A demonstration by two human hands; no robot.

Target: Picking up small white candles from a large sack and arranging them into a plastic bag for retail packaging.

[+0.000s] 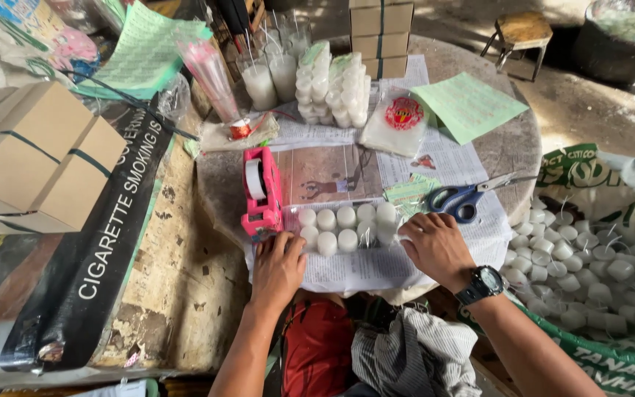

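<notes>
The clear packet of small white candles (343,226) lies on the newspaper sheet (376,265) covering the round worktop (512,147), with its candles set in two rows. Left hand (277,268) rests palm down at the near left corner of the packet, fingers curled onto the plastic edge, pressing rather than lifting; nothing is enclosed in its grip. Right hand (435,246) sits at the near right end of the packet, fingers bent and pinching the plastic wrap there, so its grip is closed on the packet. A dark wristwatch (481,284) is worn on the right wrist. A pink tape dispenser (261,192) stands upright just beside the left end of the packet, touching or nearly touching it. Blue-handled scissors (464,197) lie just beyond the right end of the packet, blades pointing away to the right. Beyond the packet, toward the far side of the worktop, stand finished stacks of wrapped candles (332,84), two glasses of white wax (272,77) and a green paper sheet (468,106). To the right of the packet, off the worktop, an open sack holds loose white candles (589,257). Well to the left of the packet sit strapped cardboard boxes (34,158).
</notes>
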